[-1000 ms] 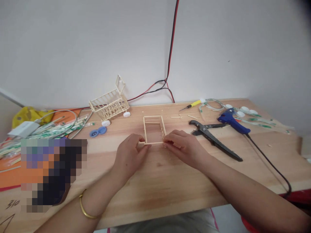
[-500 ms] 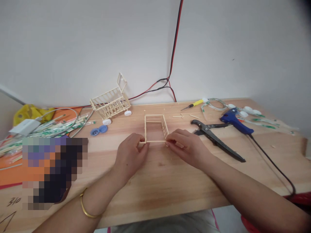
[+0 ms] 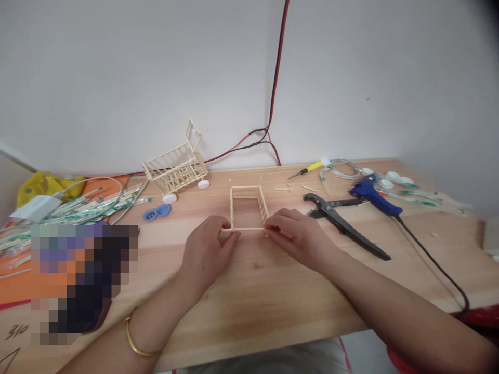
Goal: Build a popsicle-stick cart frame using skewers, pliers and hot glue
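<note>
A small frame of thin wooden sticks (image 3: 245, 189) stands on the wooden table in front of me, with slats along its right side. Across its near end runs a single stick (image 3: 248, 229). My left hand (image 3: 208, 241) pinches that stick's left end at the frame's near left corner. At the near right corner, the fingers of my right hand (image 3: 294, 234) are closed on its other end. Beyond, toward the wall, a cart-like stick model (image 3: 175, 166) sits tilted, white caps (image 3: 170, 198) at its base.
Right of my hands lie black cutting pliers (image 3: 343, 223), a blue glue gun (image 3: 374, 196) and a yellow-handled tool (image 3: 312, 167). Left are blue caps (image 3: 156, 212), bagged sticks (image 3: 117, 200), a white charger (image 3: 35, 208) and a blurred-out dark object (image 3: 93, 280). Short stick pieces (image 3: 309, 188) lie behind the frame.
The view has shifted slightly, so everything appears a little to the left. Both hands keep their hold on the near stick, and the frame stays in place between them.
</note>
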Demonstrator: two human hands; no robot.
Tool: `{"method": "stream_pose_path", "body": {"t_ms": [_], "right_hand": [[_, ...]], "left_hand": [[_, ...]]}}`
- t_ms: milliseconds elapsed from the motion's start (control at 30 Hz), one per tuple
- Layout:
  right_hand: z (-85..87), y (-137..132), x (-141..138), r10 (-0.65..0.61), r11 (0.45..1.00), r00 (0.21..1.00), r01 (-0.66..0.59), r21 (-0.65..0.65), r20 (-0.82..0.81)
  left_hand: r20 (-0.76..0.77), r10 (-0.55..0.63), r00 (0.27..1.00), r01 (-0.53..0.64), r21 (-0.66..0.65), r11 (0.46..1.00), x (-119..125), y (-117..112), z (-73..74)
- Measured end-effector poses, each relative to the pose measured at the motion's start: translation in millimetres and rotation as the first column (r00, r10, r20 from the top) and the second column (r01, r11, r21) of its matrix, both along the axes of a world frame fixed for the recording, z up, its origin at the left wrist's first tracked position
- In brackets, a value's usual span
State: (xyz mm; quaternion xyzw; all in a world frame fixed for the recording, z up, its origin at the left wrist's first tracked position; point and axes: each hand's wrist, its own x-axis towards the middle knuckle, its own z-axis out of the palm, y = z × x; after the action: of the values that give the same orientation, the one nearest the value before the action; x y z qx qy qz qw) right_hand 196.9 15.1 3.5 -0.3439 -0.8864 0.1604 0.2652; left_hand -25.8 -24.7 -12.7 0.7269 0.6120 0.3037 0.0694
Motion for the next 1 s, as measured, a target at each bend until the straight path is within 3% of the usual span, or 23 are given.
{"method": "stream_pose_path", "body": {"t_ms": [100, 233, 300, 1000], "right_hand": [[-1.2, 0.8, 0.9, 0.002, 1.000, 1.000, -0.002, 0.012, 0.014], [-1.9, 1.4, 1.7, 0.004, 1.000, 1.000, -0.005, 0.014, 0.014], [-1.9, 1.4, 1.9, 0.003, 1.000, 1.000, -0.004, 0.014, 0.009], [-3.2, 2.7, 1.7, -0.047, 0.996, 0.998, 0.044, -0.079, -0.032]], "left_hand": [[0.023, -0.033, 0.999, 0.032, 0.047, 0.998, -2.0, -0.8, 1.4], [0.048, -0.262, 0.964, 0.259, 0.062, 0.964, -3.2, 0.7, 5.2], [0.065, -0.307, 0.950, 0.304, 0.043, 0.952, -2.6, 1.9, 6.9], [0.100, -0.285, 0.953, 0.278, 0.080, 0.957, 3.0, 3.7, 6.7]]}}
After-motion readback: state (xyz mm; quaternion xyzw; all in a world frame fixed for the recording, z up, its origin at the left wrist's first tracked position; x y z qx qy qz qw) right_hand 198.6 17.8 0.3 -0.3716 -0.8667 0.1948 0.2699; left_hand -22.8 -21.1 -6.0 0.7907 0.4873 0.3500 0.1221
